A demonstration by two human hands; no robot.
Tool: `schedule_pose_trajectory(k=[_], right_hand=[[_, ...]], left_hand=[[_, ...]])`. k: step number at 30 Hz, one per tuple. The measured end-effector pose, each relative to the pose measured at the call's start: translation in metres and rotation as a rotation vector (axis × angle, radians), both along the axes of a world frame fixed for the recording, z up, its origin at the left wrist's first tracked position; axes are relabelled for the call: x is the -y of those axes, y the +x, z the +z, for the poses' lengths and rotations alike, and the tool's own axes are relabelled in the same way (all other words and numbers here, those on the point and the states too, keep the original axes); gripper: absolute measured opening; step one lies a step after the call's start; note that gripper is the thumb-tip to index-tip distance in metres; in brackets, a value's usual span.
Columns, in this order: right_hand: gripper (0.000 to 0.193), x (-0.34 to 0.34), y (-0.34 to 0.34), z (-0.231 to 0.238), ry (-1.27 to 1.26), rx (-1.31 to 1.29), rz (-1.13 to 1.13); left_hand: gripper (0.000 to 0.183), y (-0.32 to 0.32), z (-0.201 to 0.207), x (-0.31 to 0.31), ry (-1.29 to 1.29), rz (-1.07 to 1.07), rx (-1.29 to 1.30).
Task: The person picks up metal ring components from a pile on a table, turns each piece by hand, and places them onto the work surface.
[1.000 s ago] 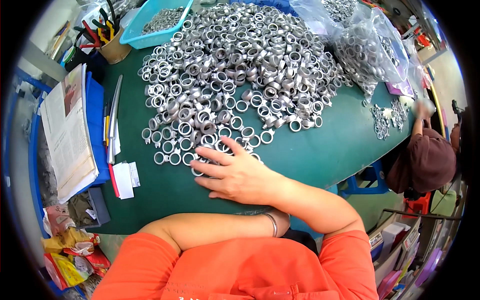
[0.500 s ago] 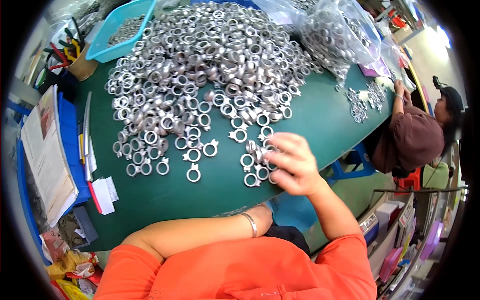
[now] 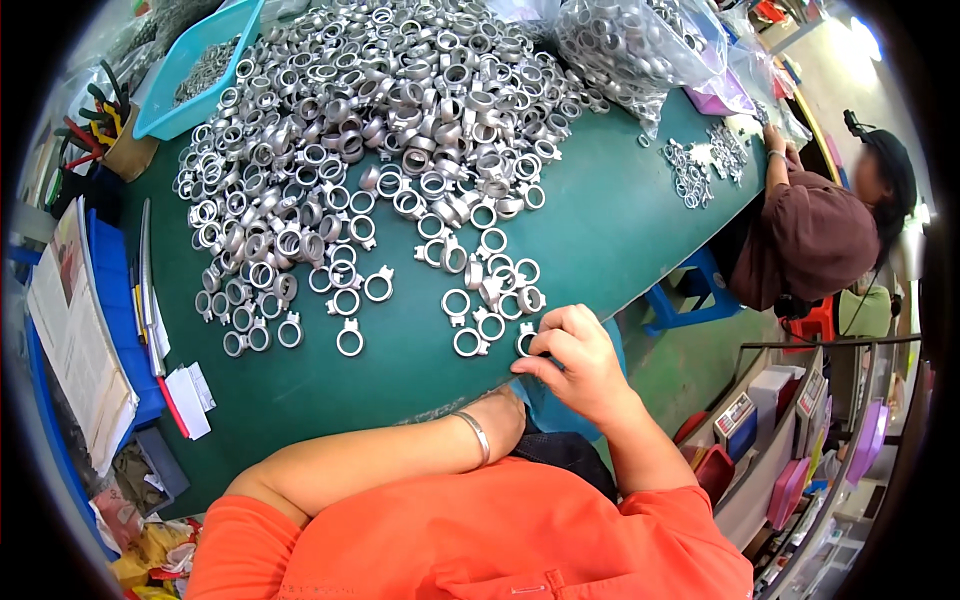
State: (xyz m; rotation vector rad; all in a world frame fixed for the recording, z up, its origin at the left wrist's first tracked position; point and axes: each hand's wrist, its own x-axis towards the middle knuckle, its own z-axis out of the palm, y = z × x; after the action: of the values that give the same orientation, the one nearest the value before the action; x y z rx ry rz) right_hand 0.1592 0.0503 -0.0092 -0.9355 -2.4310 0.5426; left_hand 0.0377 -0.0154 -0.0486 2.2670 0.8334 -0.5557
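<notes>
My right hand is at the table's front edge, thumb and fingers curled together on a small silver metal ring with a notched tab. Just beyond it lies a loose cluster of similar rings. My left forearm crosses in front of my body. My left hand, with a bangle at its wrist, is low by the table edge; its fingers are hidden. A large heap of metal rings covers the far part of the green table. Under the edge, a light blue thing partly shows.
A turquoise tray of small parts stands far left, near pliers in a holder. A clear bag of rings lies far right. A co-worker sits on the right beside small parts. Papers stand at left.
My right hand has drawn back from the ring cluster to the table edge, its fingers closing in on a ring. The whole view has shifted slightly. My left hand stays low.
</notes>
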Motion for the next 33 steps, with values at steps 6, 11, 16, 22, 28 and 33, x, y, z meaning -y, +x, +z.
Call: schedule_pose_trajectory(k=[6,11,16,22,28,33], right_hand=[[0.016,0.007,0.017,-0.006,-0.513,-0.474,-0.054],[0.011,0.012,0.016,-0.007,-0.903,-0.824,-0.122],[0.014,0.008,0.022,-0.008,-1.117,-0.825,-0.256],[0.016,0.016,0.002,-0.002,-0.795,-0.601,-0.38],[0.028,0.01,-0.006,0.004,-0.084,-0.165,-0.142],[0.023,0.016,0.004,-0.003,-0.317,-0.295,-0.232]], left_hand=[[0.036,-0.003,0.006,-0.001,0.032,-0.099,-0.026],[0.037,-0.003,0.011,-0.007,-0.044,-0.089,-0.053],[0.037,-0.003,0.013,-0.007,-0.054,-0.077,-0.042],[0.036,-0.004,0.01,-0.005,0.044,-0.133,-0.026],[0.033,-0.004,0.0,0.003,0.107,-0.059,0.041],[0.033,-0.004,-0.002,0.002,0.112,-0.069,0.048]])
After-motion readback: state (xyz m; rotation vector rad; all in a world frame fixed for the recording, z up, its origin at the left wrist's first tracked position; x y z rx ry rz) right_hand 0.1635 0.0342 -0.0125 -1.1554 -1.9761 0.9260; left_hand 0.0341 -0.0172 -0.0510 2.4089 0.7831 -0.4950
